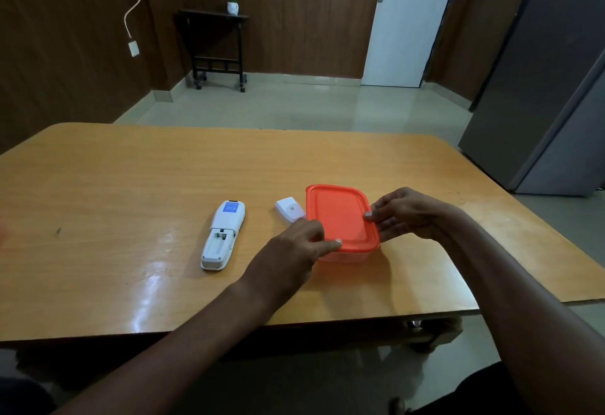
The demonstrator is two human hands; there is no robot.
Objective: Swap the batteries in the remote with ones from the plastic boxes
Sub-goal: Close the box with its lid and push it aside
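Remote [223,235] lies face down on the wooden table [131,185], battery bay open and empty, at 9 o'clock from the plastic box [343,256].

We note the box's orange lid [340,215] seated, with the battery cover [289,209] touching its 10 o'clock edge. Our left hand [288,251] grips the near-left corner, thumb on the lid rim; our right hand [406,213] pinches the 3 o'clock edge, fingers curled. The tabletop is glossy, with glare streaks. Beyond, at 12 o'clock: tiled floor, brown panelled walls, white door [406,21], black side table [217,48], and a grey cabinet [550,87] at 2 o'clock.
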